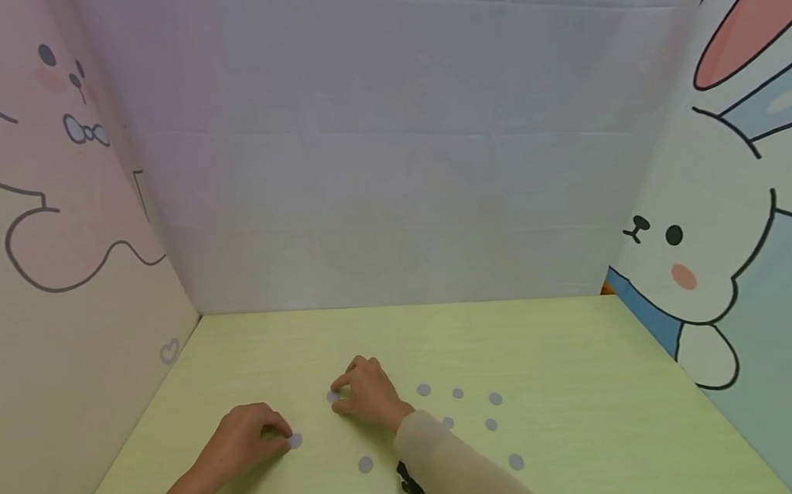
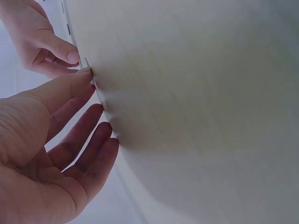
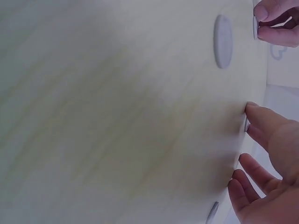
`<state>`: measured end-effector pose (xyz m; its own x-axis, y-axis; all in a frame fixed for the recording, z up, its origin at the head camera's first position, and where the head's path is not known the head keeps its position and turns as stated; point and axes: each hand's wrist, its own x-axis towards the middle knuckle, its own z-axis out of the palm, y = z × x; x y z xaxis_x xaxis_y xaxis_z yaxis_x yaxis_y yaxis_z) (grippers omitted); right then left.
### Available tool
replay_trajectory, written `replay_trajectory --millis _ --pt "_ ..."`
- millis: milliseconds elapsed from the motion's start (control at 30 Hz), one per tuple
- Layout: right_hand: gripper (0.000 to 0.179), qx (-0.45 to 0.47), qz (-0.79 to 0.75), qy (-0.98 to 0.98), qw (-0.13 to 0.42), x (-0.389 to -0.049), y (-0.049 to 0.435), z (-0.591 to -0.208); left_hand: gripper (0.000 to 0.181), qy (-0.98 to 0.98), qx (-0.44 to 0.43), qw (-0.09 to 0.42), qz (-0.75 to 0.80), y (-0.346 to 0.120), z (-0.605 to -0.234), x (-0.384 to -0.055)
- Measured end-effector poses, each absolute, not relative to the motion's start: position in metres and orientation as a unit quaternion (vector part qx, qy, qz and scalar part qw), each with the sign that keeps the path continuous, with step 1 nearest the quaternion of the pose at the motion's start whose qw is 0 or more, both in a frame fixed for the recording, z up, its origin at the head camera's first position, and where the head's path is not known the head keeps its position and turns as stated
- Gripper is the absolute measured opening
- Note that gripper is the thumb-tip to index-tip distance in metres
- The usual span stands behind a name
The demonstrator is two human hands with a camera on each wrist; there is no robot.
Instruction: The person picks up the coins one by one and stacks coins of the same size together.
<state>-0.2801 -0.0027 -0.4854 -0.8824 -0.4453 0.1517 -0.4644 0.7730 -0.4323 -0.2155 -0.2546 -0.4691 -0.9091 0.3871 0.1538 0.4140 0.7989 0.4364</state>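
My left hand [image 1: 240,439] is low at the left of the yellow-green table, thumb and forefinger pinching the edge of a flat grey disc [image 1: 296,440]. The left wrist view has that disc [image 2: 86,63] edge-on at the thumb tip, the other fingertips touching the tabletop. Farther forward, my right hand [image 1: 371,395] reaches across from the right and pinches a second grey disc [image 1: 332,397] between thumb and forefinger. In the right wrist view this disc [image 3: 246,124] shows as a thin sliver between those fingers, partly hidden.
A loose grey disc [image 1: 365,464] lies between the hands, near the table's front. Several more, including one disc [image 1: 495,399], are scattered right of the right forearm. A small black object [image 1: 410,482] shows beside the right sleeve. Panels with cartoon animals flank the table [image 1: 586,356]; a pale sheet [image 1: 389,162] hangs behind.
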Motion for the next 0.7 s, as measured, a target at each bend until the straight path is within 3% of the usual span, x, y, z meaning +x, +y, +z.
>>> replay_trajectory --millis 467,700 --pt "0.012 0.257 0.218 -0.941 0.04 -0.2819 -0.0062 -0.4883 0.011 -0.952 -0.196 0.021 -0.234 -0.2547 -0.472 -0.217" --pt "0.009 0.281 0.184 -0.939 0.076 -0.2808 -0.0055 -0.4874 0.011 -0.952 -0.196 0.027 -0.235 -0.254 -0.4715 -0.2183"
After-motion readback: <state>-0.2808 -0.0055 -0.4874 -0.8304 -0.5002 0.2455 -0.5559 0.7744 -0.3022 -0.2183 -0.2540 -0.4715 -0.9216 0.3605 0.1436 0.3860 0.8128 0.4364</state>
